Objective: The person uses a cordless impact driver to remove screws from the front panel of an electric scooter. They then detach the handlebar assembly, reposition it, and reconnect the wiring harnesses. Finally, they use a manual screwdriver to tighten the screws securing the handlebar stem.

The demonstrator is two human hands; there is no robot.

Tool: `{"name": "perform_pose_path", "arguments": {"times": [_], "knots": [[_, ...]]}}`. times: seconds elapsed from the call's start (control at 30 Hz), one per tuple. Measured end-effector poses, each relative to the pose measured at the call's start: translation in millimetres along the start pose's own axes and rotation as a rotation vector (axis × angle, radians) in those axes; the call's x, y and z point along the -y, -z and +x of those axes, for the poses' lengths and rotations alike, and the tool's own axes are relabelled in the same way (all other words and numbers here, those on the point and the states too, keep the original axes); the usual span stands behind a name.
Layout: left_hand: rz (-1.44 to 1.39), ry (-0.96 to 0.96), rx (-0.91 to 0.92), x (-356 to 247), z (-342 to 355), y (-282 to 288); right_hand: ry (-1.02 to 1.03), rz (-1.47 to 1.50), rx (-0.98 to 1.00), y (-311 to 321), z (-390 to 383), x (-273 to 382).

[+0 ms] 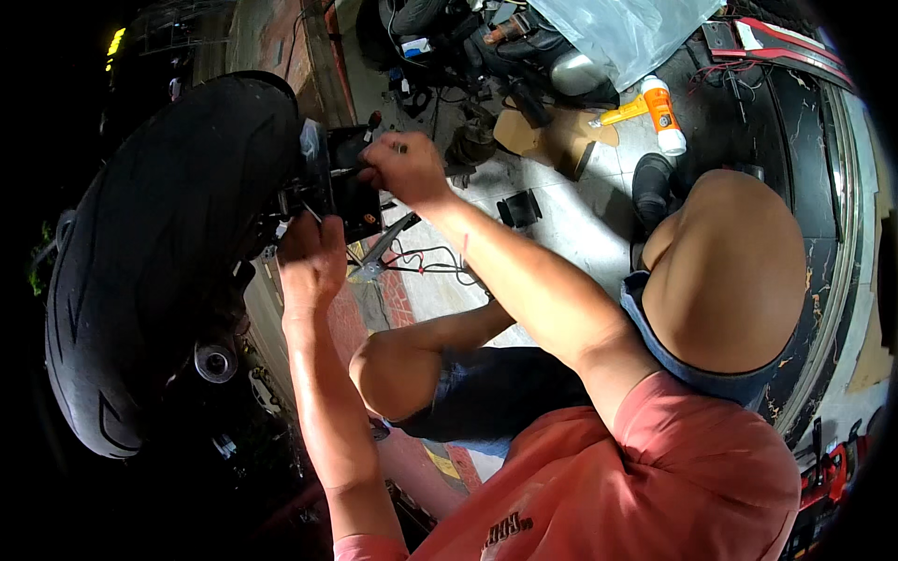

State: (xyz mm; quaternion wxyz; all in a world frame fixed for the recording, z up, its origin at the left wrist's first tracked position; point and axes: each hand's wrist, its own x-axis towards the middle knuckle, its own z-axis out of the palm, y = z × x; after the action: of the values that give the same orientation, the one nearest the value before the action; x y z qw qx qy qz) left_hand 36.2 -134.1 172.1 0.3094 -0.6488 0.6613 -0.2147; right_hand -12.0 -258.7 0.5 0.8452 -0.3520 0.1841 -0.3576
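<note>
A motorcycle's black tyre (168, 243) fills the left side, and dark parts stand just right of it. My left hand (314, 257) is at these parts with its fingers curled in. A thin bright metal piece (312, 212) shows at its fingertips, but whether the hand grips it is unclear. Farther up and right, my right hand (409, 170) is closed beside a dark box-like part (355, 201). A small dark bit shows at its knuckles; what it holds is hidden. Clear plastic (310, 138) hangs by the tyre.
Black and red wires (426, 266) lie below my right forearm. On the tiled floor are a black bracket-like part (519, 208), cardboard (547, 145), and an orange-and-white bottle (662, 117) by a yellow tool (622, 112). A plastic sheet (636, 33) covers piled parts at the back.
</note>
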Motion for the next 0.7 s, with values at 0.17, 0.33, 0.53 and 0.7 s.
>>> {"name": "perform_pose_path", "arguments": {"times": [0.17,0.33,0.53,0.7], "knots": [[-0.030,0.007,0.064,2.0,-5.7,1.4,0.048,-0.065,-0.111,-22.9,-56.6,-3.7],[-0.136,-0.039,0.130,8.0,-5.5,9.2,0.043,0.035,-0.110,-30.6,-66.9,-11.3],[-0.128,-0.075,0.115,7.8,-5.1,5.1,-0.649,-0.106,0.409,4.3,69.1,51.7],[-0.067,-0.053,0.007,12.2,-5.5,2.9,-0.428,0.119,0.096,1.8,17.1,32.3]]}}
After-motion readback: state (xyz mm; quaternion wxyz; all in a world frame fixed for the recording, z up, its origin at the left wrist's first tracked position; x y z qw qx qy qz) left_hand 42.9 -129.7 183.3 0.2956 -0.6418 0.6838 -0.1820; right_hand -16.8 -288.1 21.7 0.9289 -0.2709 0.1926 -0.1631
